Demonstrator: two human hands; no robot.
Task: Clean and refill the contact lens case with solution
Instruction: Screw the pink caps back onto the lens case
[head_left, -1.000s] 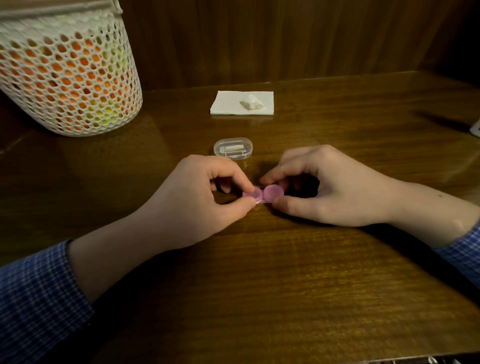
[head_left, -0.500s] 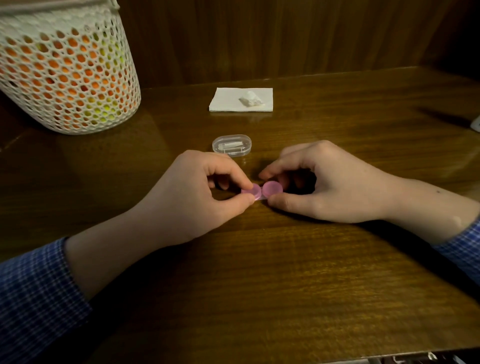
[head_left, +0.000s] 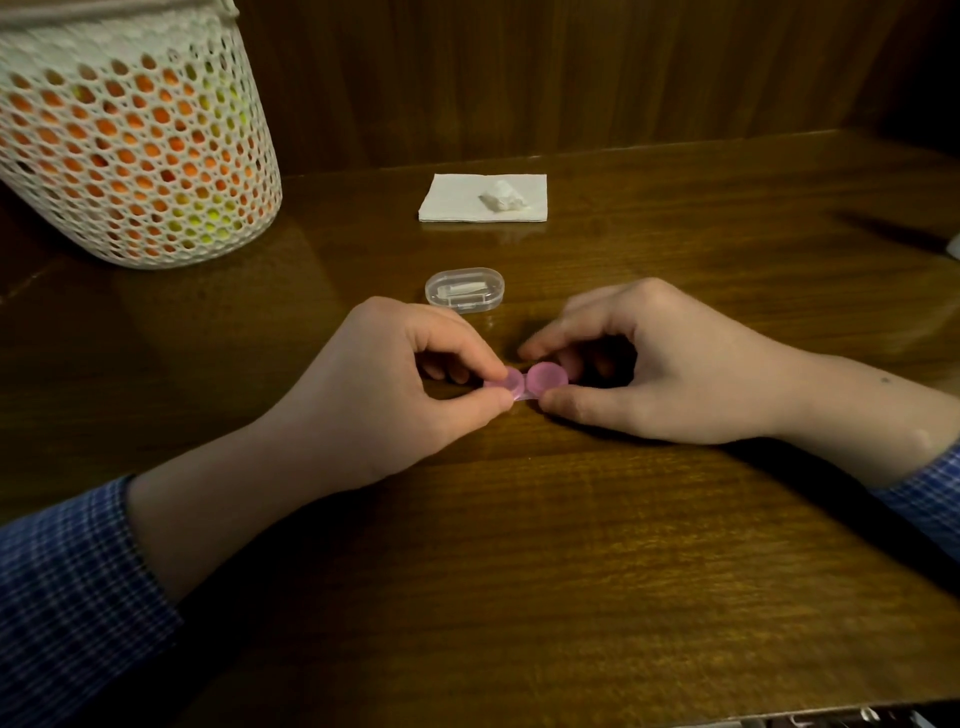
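Lens case (head_left: 530, 383): pink, two round caps side by side, low over the bench (head_left: 519, 545) between the two hands — I cannot tell whether it touches the wood.
Long axis: runs left to right, one cap toward each hand, so each hand is nearest its own cap.
Left hand (head_left: 410, 384): thumb and forefinger pinch the left cap, other fingers curled under.
Right hand (head_left: 654, 369): thumb and curled fingers close round the right cap (its far side is hidden).
Likely step: unscrewing a cap — one hand steadies, the other twists.
Clear box (head_left: 465, 289): just beyond the hands, lid closed.
Tissue (head_left: 467, 200): further back, a crumpled wad on it.
Mesh basket (head_left: 130, 140): far left.
Solution bottle: none in view.
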